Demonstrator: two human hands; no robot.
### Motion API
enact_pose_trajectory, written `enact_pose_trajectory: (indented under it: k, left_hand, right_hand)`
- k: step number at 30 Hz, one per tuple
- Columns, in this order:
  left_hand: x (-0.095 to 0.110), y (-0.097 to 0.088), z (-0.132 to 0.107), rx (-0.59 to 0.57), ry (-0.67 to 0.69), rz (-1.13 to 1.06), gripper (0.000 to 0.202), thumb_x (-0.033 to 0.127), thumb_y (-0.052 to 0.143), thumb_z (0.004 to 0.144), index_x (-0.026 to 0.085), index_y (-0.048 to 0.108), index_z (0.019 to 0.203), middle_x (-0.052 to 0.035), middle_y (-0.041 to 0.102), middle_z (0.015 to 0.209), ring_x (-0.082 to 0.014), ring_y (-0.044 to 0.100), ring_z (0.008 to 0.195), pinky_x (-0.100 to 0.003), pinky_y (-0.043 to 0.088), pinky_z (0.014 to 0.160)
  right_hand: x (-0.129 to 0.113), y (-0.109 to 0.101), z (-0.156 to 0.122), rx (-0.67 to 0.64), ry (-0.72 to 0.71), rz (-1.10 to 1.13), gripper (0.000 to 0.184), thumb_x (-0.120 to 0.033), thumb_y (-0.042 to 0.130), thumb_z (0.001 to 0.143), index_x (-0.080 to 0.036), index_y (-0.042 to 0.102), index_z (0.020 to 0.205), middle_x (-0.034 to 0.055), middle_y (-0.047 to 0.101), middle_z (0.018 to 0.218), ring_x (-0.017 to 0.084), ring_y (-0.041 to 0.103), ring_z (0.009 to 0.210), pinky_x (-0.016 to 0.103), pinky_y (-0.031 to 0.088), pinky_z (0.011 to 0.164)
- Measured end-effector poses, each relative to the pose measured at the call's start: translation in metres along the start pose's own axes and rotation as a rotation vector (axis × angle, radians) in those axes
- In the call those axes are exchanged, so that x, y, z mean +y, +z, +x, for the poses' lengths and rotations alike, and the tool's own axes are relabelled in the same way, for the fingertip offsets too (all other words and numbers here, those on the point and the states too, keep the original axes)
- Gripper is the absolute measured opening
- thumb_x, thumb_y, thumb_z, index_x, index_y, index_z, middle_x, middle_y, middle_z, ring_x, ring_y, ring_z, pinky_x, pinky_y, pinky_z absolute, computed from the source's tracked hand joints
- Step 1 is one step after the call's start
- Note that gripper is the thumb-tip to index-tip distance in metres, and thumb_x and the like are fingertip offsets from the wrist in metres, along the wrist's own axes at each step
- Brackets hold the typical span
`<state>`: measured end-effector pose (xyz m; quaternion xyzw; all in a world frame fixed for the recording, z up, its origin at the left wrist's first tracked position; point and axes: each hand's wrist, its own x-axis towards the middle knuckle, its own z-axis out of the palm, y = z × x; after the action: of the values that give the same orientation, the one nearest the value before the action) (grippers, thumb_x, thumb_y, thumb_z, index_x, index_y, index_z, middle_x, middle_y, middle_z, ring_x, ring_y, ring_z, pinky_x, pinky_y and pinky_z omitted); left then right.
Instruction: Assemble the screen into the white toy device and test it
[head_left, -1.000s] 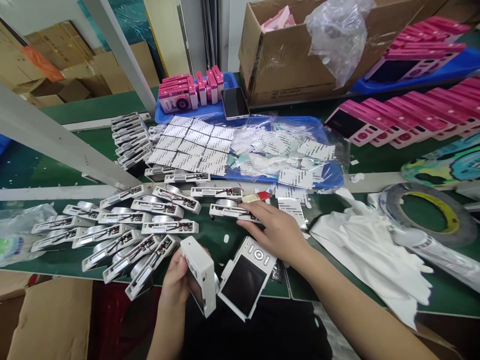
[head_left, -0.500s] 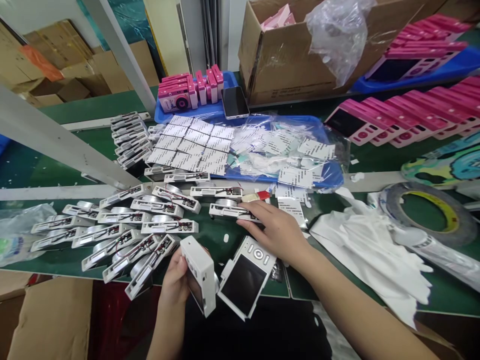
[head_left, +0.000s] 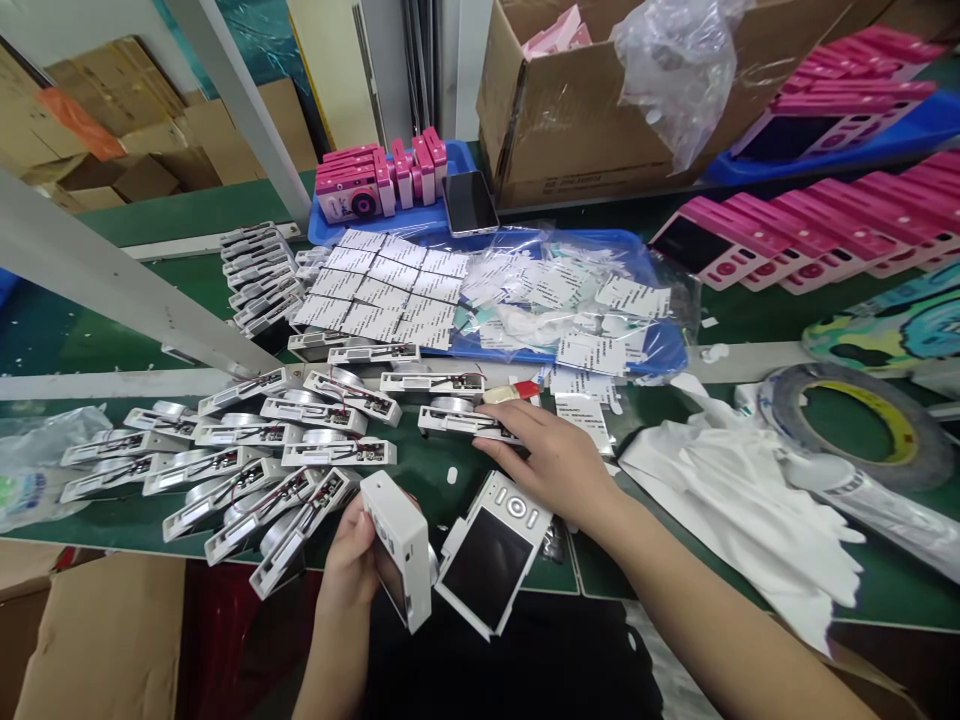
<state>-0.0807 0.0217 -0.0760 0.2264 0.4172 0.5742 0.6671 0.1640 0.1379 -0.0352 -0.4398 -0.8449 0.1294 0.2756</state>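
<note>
Near the bench's front edge, a white toy camera (head_left: pixel 405 545) with a dark screen is gripped and held tilted by my left hand (head_left: pixel 354 550). My right hand (head_left: pixel 551 460) reaches across the bench, thumb and fingers closed around the right end of a second white camera (head_left: pixel 457 422), which has wires showing along its open side. Beneath my right wrist, another white camera (head_left: pixel 491 560) lies screen up, its lower corner past the edge. To the left sit several more white cameras (head_left: pixel 244 432) with open sides and exposed wiring.
A blue tray (head_left: pixel 487 353) behind holds printed white packets (head_left: pixel 382 285). White cloth gloves (head_left: pixel 720 490) and a tape roll (head_left: pixel 855 420) lie right. Pink cameras (head_left: pixel 787 235), a phone (head_left: pixel 470 205) and a cardboard box (head_left: pixel 585 130) stand farther back. A white post (head_left: pixel 135 260) slants across the left.
</note>
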Motion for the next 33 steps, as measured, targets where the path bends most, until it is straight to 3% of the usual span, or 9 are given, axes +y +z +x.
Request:
enact_pose_trajectory:
  k: [33]
  left_hand:
    - [0.0005,0.0029,-0.0003,0.029,-0.006,0.017,0.047,0.059,0.081,0.072,0.017,0.075,0.093,-0.0058,0.067,0.080,-0.0180,0.060,0.069,-0.028,0.052,0.059]
  right_hand:
    - [-0.0001,0.0008,0.0003,0.021,-0.016,-0.004,0.034,-0.041,0.049,0.105,-0.018,0.070,0.119,0.0084,0.079,0.105,0.023,0.077,0.088,0.033,0.060,0.062]
